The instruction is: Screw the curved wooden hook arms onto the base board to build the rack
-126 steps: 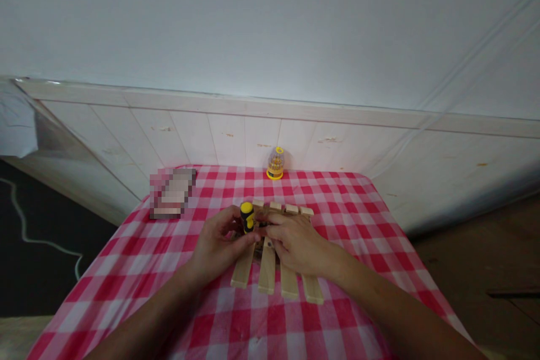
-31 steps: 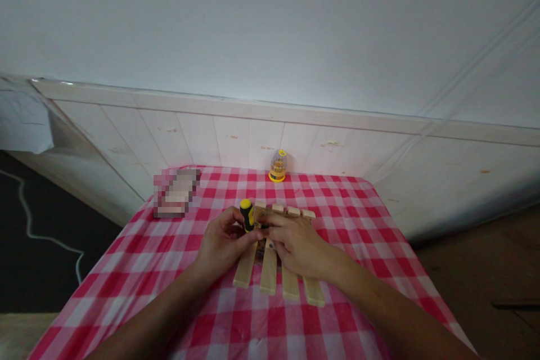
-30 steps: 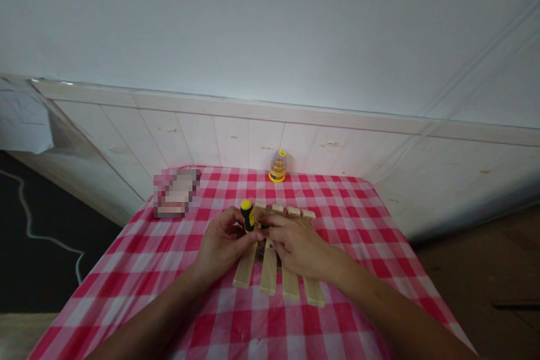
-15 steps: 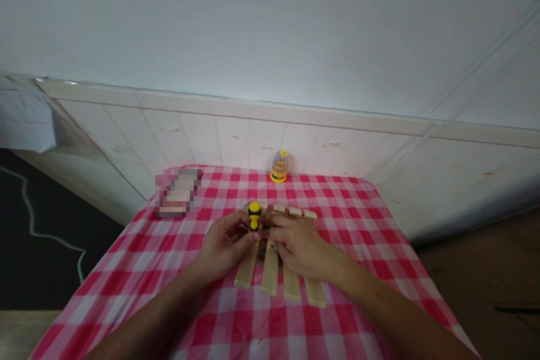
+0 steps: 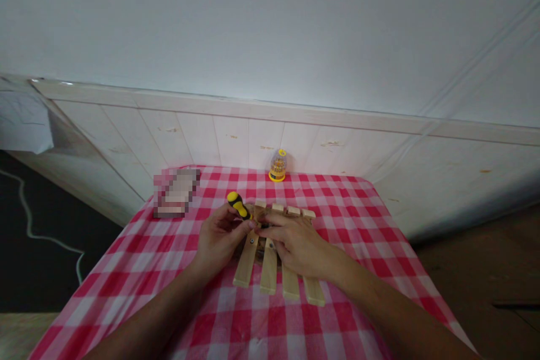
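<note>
A yellow-and-black screwdriver (image 5: 238, 206) leans to the left, gripped by its handle in my left hand (image 5: 218, 236), thumb and fingers closed around it. Beneath both hands lies a wooden piece made of several pale slats (image 5: 269, 273) fixed across a darker base that is mostly covered. On the leftmost slat, a dark screw head (image 5: 252, 241) shows just below my left thumb. My right hand (image 5: 297, 242) rests across the slats with its fingers stretched out to the left, close to the screwdriver's lower end. The screwdriver's tip is hidden, and so is my right thumb.
A clear bottle-shaped case with a yellow base (image 5: 277, 167) stands at the back by the panelled wall (image 5: 312, 143). A flat pixelated object (image 5: 175, 194) lies at the back left. The table wears a red-and-white checked cloth (image 5: 236, 320).
The screwdriver has gone from upright to tilted, its handle end swinging left. The screw head on the leftmost slat is now uncovered. My right hand stays nearly in place.
</note>
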Tool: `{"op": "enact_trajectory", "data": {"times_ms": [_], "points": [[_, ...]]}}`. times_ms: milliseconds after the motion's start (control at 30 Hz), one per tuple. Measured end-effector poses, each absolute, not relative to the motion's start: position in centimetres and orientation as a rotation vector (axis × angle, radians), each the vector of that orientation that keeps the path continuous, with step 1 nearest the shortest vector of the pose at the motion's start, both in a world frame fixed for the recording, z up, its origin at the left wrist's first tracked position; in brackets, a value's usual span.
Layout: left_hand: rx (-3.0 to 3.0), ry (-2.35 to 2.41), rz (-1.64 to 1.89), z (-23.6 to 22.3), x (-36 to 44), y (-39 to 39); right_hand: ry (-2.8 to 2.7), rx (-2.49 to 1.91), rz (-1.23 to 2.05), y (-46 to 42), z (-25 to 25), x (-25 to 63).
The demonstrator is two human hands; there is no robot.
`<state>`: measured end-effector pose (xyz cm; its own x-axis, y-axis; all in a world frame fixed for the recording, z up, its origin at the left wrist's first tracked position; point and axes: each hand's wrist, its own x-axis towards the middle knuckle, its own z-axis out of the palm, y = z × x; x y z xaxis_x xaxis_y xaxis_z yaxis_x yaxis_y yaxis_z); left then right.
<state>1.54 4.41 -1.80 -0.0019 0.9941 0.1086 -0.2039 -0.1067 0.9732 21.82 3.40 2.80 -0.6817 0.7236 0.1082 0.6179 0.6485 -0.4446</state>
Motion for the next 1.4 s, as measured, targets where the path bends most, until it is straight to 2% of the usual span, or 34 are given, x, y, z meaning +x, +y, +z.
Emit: {"op": "enact_trajectory", "data": {"times_ms": [467,1000,1200,1400], "points": [[1.147,1.018,1.379,-2.4,1.9,5.1,-2.612,-1.138,0.571,3.3,3.0,21.8],[1.421,0.970,1.156,-2.9,0.8,5.5,-2.590,-1.137,0.507,3.2,2.9,21.8],[1.410,1.012,1.214,-2.8,0.8,5.1,-2.598,-1.116,0.524,3.4,2.8,21.8],[1.278,1.017,1.467,-0.7,1.3,4.3,-2.599,-1.111,0.517,3.4,2.6,21.8]]}}
